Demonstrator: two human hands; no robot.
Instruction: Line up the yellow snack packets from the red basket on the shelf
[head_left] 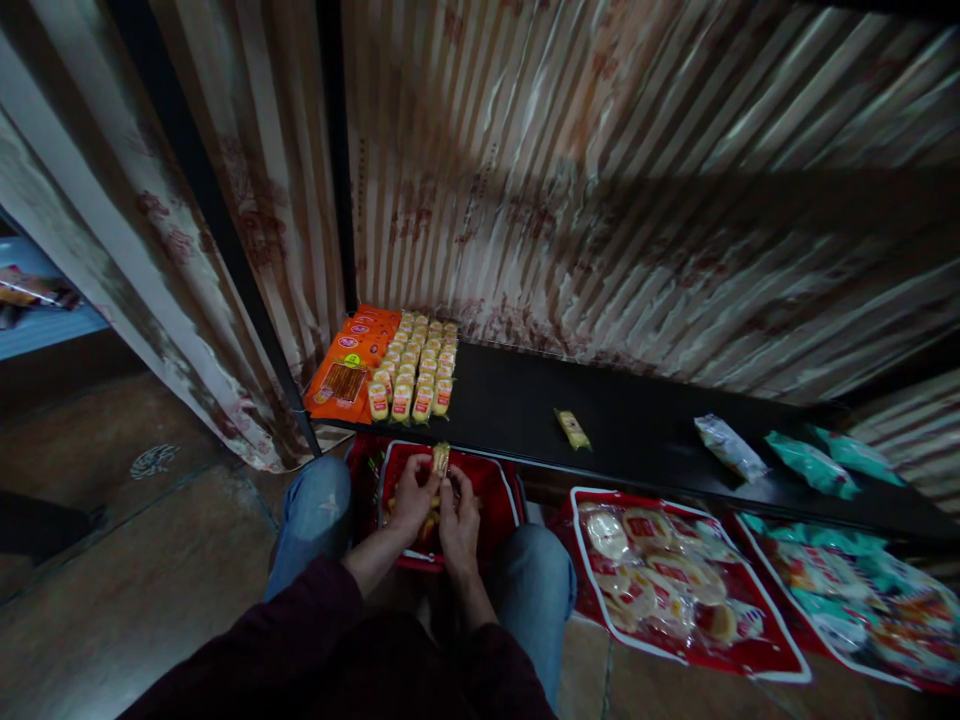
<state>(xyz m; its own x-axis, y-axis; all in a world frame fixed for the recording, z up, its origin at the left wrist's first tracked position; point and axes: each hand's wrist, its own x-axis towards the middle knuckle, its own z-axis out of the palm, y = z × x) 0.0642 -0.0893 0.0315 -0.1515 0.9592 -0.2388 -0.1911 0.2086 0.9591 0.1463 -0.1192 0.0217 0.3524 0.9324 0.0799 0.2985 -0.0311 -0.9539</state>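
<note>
Over the red basket (491, 490) between my knees, my left hand (414, 497) and my right hand (459, 520) come together with bent fingers around one small wrapped snack cake (441, 458). Its yellow top stands up above the fingertips. More yellow packets lie at the bottom of this basket, partly hidden by my hands. On the black shelf (502, 400) just beyond, tight rows of wrapped snack cakes (412, 365) stand upright. Beside them, at the shelf's left end, lie flat orange snack packs (341, 375).
A single yellow packet (573, 428) lies mid-shelf. Farther right are a pale packet (730, 447) and teal packets (814, 465). Below, one red basket (784, 655) holds round wrapped pastries, and another red basket (847, 668) holds mixed packets. Black posts (339, 150) and a striped curtain (525, 180) bound the shelf.
</note>
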